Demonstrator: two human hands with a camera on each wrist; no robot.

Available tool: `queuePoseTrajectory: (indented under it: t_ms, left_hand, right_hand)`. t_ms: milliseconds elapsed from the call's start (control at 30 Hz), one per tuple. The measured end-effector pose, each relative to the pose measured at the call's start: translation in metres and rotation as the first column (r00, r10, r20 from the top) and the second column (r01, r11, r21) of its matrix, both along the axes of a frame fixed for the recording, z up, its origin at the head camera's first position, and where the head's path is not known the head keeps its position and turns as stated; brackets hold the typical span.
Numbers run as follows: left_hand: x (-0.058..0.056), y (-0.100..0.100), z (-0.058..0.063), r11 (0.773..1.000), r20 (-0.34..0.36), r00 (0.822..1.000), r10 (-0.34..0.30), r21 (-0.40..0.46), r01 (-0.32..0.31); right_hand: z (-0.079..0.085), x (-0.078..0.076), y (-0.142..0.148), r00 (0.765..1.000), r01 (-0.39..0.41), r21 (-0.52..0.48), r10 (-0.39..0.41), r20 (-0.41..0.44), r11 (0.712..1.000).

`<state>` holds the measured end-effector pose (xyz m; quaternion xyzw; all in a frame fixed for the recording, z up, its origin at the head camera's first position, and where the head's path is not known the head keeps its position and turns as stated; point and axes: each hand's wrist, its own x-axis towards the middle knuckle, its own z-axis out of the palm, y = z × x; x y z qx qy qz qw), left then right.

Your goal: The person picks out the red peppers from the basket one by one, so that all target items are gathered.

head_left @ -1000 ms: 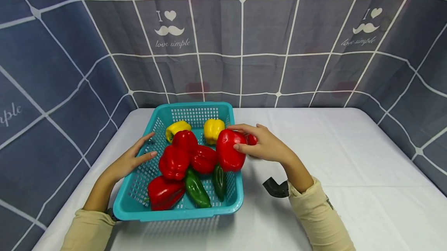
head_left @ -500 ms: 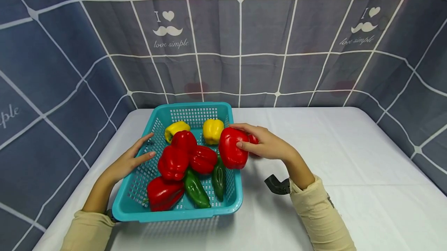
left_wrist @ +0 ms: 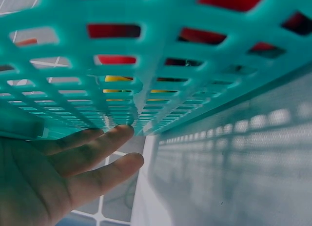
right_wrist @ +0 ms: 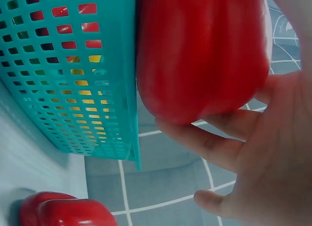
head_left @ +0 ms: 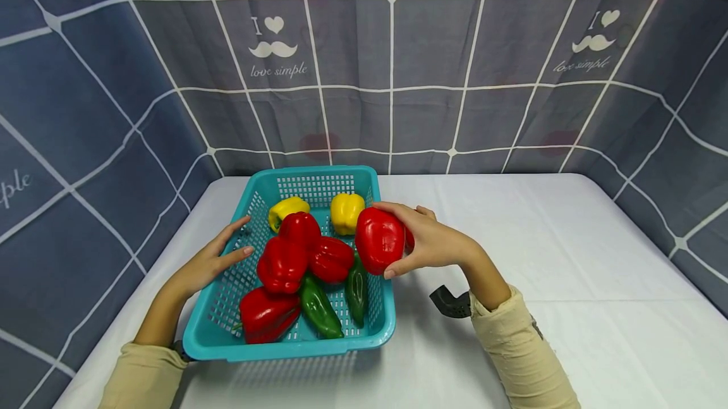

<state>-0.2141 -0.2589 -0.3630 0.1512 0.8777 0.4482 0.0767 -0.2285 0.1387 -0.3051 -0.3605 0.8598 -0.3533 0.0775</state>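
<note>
My right hand grips a large red bell pepper over the right rim of a turquoise basket. Its thumb is at the pepper's lower near side. In the right wrist view, its fingers curve round one end of this pepper. At the left rim, my left hand has its fingers straight and spread, beside the perforated basket wall in the left wrist view. Inside the basket lie several red bell peppers, yellow peppers and dark green peppers.
Another red pepper lies on the white-covered table beyond the basket's right side, mostly hidden behind my right hand in the head view. A grey checked cloth encloses the back and sides.
My right hand and its bell pepper have shifted slightly right since a second ago. The right thumb has slid from the pepper's face to its lower edge. My left hand stays in place.
</note>
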Motion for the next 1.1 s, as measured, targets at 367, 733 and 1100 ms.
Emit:
queuePoseTrajectory:
  t_ms: [367,733,1100]
  left_hand:
    - [0.001,0.001,0.001,1.0,0.015,1.0,0.003,0.013,-0.003]
    - [0.001,-0.001,0.002,0.999,0.008,1.0,-0.017,0.042,0.017]
    - [0.0,-0.003,0.0,0.996,-0.042,0.997,-0.065,0.052,0.067]
  right_hand:
    - [0.0,-0.001,0.004,1.0,-0.026,-0.013,0.026,-0.004,1.0]
    - [0.002,-0.002,0.014,0.999,0.009,-0.004,-0.009,0.036,1.0]
    - [0.002,-0.006,0.034,0.999,-0.009,-0.084,0.012,0.043,0.996]
